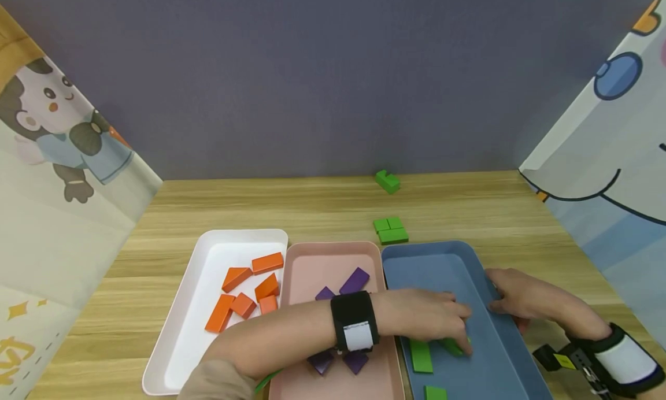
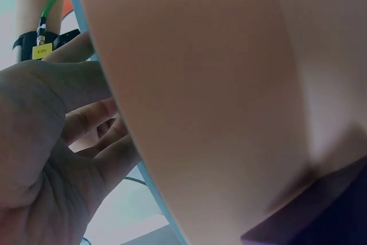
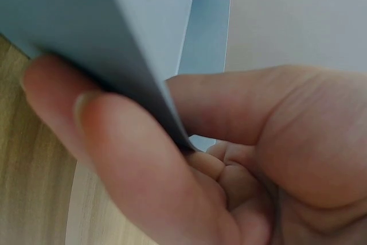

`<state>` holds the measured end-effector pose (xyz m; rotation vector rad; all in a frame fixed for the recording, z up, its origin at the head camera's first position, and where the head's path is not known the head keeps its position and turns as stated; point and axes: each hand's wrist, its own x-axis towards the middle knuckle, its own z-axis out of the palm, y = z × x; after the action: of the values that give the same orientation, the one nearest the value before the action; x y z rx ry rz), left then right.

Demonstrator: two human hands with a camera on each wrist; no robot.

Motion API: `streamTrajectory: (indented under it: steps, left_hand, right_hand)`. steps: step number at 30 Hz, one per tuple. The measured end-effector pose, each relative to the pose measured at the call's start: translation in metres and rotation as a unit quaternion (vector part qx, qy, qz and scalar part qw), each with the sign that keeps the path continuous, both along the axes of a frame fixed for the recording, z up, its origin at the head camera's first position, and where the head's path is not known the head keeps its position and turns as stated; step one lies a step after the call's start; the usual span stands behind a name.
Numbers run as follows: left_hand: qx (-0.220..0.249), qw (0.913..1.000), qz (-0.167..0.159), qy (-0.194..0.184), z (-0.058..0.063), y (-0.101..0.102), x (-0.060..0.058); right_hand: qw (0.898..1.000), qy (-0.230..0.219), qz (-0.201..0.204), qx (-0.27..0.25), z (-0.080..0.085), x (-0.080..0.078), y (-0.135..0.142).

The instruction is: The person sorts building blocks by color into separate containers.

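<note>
My left hand (image 1: 424,313) reaches across the pink tray (image 1: 333,250) into the blue tray (image 1: 426,250). Its fingers bend down over a green block (image 1: 451,346), which they partly hide. In the left wrist view the pink tray's wall covers the fingertips. Beside that hand, a flat green block (image 1: 421,356) and another green block (image 1: 435,393) lie in the blue tray. My right hand (image 1: 525,296) grips the blue tray's right wall, thumb inside and fingers outside, as the right wrist view shows.
At left stands a white tray (image 1: 177,330) with several orange blocks (image 1: 236,277). Purple blocks (image 1: 355,280) lie in the pink tray, partly under the left forearm. Behind the trays are small green blocks (image 1: 391,231) and a notched green block (image 1: 387,181) near a grey wall (image 1: 333,82).
</note>
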<state>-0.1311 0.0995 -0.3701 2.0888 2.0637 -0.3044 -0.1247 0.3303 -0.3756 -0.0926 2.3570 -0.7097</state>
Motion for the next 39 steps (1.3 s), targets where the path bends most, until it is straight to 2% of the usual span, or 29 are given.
streamTrajectory:
  steps: [8,19,21,25,28,32,35,39]
  left_hand:
    - [-0.009,0.9995,-0.001,-0.032,0.000,0.000,0.002]
    - [-0.014,0.9997,-0.008,-0.019,0.001,-0.001,0.003]
    - [-0.013,0.9995,-0.007,-0.028,0.003,-0.002,0.003]
    - [0.002,0.9981,-0.009,-0.061,0.012,-0.004,-0.002]
    - [0.042,0.9966,-0.005,-0.071,0.021,-0.008,-0.013]
    - [0.132,0.9896,0.042,-0.039,0.029,-0.018,-0.037]
    - [0.173,0.9766,0.123,-0.032,0.030,-0.027,-0.058]
    - [0.185,0.9497,0.247,-0.054,0.029,-0.041,-0.088]
  right_hand:
    - [1.000,-0.001,0.003,-0.004,0.001,0.000,0.000]
    - [1.000,0.003,-0.002,-0.004,0.001,0.000,0.001]
    - [1.000,0.003,-0.002,-0.004,0.001,0.000,0.001]
    - [1.000,0.001,0.001,-0.003,0.001,0.000,0.001]
    - [1.000,0.000,0.005,-0.004,0.002,0.000,0.001]
    - [1.000,-0.002,0.010,0.003,0.002,-0.001,0.002]
    - [1.000,0.000,0.011,0.006,0.002,0.000,0.001]
    - [1.000,0.011,0.010,-0.002,0.001,0.002,0.000]
